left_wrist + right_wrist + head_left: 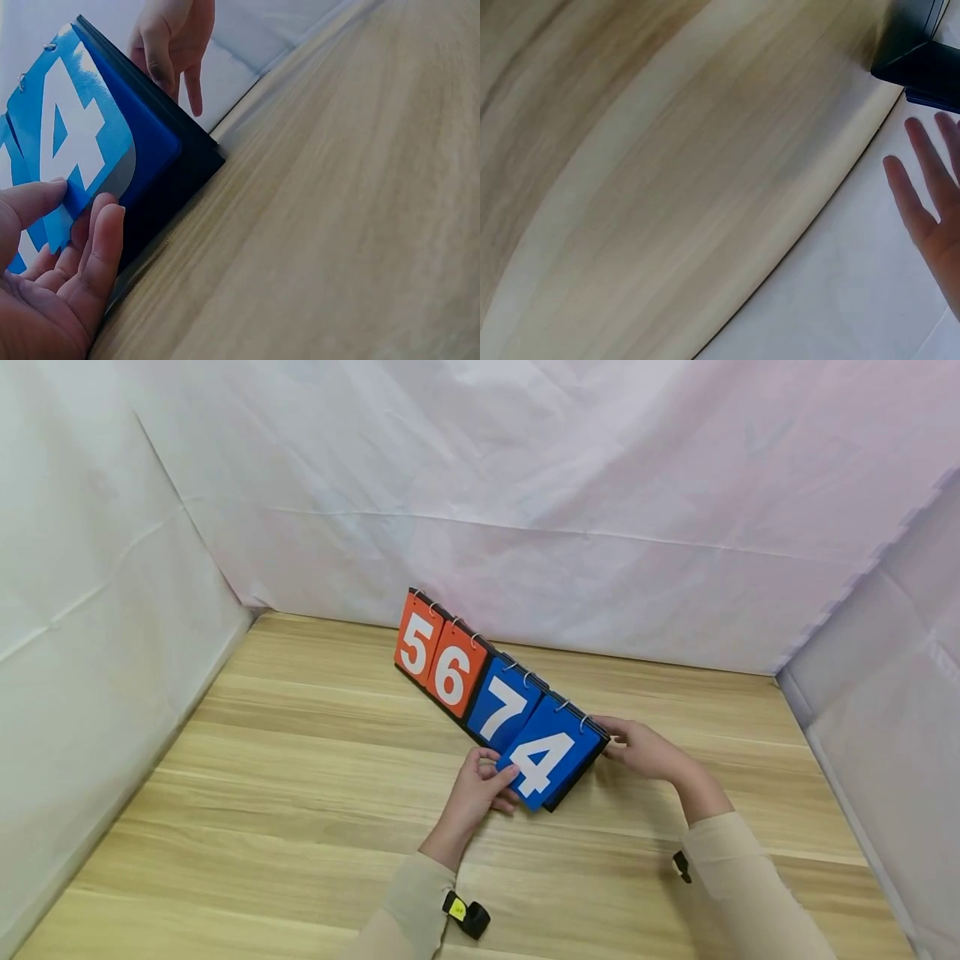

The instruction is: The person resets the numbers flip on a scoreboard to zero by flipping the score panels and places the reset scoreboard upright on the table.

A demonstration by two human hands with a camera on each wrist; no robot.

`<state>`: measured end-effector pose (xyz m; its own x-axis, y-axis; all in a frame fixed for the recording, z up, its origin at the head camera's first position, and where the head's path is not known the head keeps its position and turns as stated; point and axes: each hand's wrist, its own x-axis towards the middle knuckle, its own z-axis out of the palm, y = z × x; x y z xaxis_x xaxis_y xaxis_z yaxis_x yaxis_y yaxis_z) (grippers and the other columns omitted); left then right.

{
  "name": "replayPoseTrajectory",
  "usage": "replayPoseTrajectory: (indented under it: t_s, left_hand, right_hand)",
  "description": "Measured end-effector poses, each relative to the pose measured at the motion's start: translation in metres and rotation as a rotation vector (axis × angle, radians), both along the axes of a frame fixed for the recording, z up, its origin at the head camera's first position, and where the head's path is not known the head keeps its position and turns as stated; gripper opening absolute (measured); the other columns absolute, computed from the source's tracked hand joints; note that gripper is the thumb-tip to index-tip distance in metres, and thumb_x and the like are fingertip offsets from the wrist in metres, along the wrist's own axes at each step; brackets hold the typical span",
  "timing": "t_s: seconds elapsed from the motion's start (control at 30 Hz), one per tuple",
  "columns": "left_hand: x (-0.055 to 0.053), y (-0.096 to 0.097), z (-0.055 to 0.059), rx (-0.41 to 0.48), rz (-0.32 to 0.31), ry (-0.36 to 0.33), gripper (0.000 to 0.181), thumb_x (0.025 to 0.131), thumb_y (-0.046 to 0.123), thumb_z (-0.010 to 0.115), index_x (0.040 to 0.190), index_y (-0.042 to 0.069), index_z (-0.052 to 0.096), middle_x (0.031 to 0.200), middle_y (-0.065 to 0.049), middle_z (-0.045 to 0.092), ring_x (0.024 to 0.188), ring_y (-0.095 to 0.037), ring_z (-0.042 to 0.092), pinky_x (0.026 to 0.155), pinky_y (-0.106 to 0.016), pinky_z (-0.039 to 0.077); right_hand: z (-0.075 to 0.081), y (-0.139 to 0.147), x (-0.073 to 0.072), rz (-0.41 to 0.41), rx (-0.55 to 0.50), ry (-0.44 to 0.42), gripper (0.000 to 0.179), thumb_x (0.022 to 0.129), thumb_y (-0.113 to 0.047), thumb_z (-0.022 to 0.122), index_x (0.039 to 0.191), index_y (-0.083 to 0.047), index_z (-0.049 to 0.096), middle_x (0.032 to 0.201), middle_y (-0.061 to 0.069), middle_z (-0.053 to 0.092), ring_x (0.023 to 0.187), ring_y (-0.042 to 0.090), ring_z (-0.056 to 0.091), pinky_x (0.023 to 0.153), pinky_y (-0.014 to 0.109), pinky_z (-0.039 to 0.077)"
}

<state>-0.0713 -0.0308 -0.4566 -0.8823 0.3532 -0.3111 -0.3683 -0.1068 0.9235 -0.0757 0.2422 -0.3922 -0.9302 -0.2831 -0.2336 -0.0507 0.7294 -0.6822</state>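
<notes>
A flip scoreboard [472, 721] stands tilted at an angle on the table, its cards hung on metal rings. Two red cards read 5 and 6; two blue ones read 7 and 4. My left hand [474, 789] pinches the lower edge of the blue 4 card [542, 760] between thumb and fingers, and in the left wrist view that card [79, 127] is lifted off the ones beneath. At the board's right end, near its upper corner, is my right hand [647, 750]. Its fingers [928, 161] look extended in the right wrist view; whether they touch the board is hard to see.
The wood-grain table [300, 827] extends around the board. White cloth [525, 485] hangs behind the table and along both sides. Black straps [467, 917] are worn on the sleeves.
</notes>
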Motion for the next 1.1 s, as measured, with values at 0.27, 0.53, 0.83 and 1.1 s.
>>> replayPoseTrajectory:
  t_s: [0.27,0.53,0.83,1.1]
  left_hand:
    - [0.0,0.001,0.004,-0.051,-0.015,0.009,0.041,0.088,0.019,0.065,0.113,0.002,0.038,0.073,-0.008,0.057,0.059,-0.028,0.064,0.05,-0.038,0.055]
    - [0.001,0.0,0.012,-0.075,-0.016,0.026,0.038,0.088,0.019,0.065,0.11,0.002,0.04,0.072,-0.009,0.056,0.057,-0.027,0.063,0.05,-0.036,0.055]
    - [0.0,0.001,0.0,-0.068,-0.01,0.044,0.043,0.086,0.024,0.067,0.111,0.003,0.039,0.072,-0.009,0.057,0.056,-0.023,0.063,0.048,-0.034,0.054]
    - [0.001,0.001,0.001,-0.069,-0.014,0.057,0.048,0.087,0.023,0.066,0.117,0.001,0.036,0.072,-0.011,0.057,0.049,-0.017,0.059,0.047,-0.032,0.054]
  right_hand:
    - [0.001,0.0,-0.002,0.025,0.024,-0.033,0.037,0.091,0.0,0.05,0.128,0.001,0.052,0.129,0.023,0.051,0.12,0.044,0.042,0.097,0.057,0.035]
    - [0.005,0.001,0.0,0.002,0.047,-0.035,0.028,0.092,-0.006,0.053,0.119,-0.003,0.06,0.121,0.021,0.057,0.116,0.046,0.046,0.095,0.058,0.037]
    - [0.004,0.003,0.006,-0.133,0.046,0.073,0.025,0.094,-0.003,0.047,0.113,-0.001,0.064,0.116,0.022,0.059,0.106,0.041,0.055,0.085,0.051,0.048]
    - [0.006,0.009,0.007,-0.398,-0.185,0.092,0.059,0.098,-0.028,0.047,0.147,-0.007,0.022,0.146,0.022,0.027,0.125,0.042,0.038,0.096,0.054,0.038]
